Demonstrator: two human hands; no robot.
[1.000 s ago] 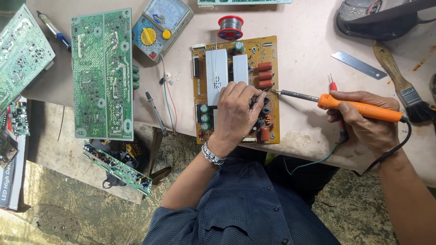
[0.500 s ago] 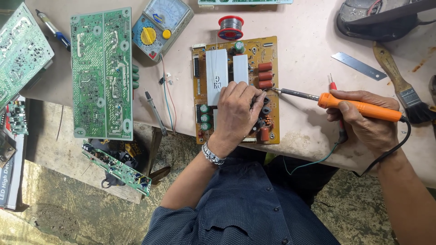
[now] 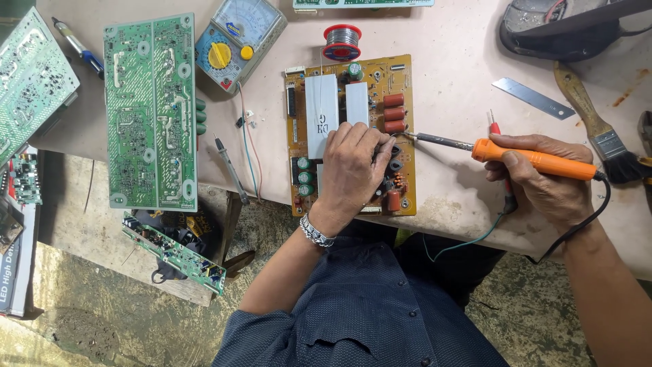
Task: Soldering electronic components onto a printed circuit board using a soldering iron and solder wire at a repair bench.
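Near the desk's (image 3: pixel 462 61) front edge lies the yellow board (image 3: pixel 350 132), with the left hand (image 3: pixel 353 170) flat on it, fingers curled loosely and pinching nothing I can make out. The right hand (image 3: pixel 543 180) is closed around the orange iron (image 3: pixel 530 158), its tip at the board's right side. The board looks stiff, light and fragile, best held by its bare edges; the iron by its handle only. The hand hides the joint, and whether solder is held there is unclear.
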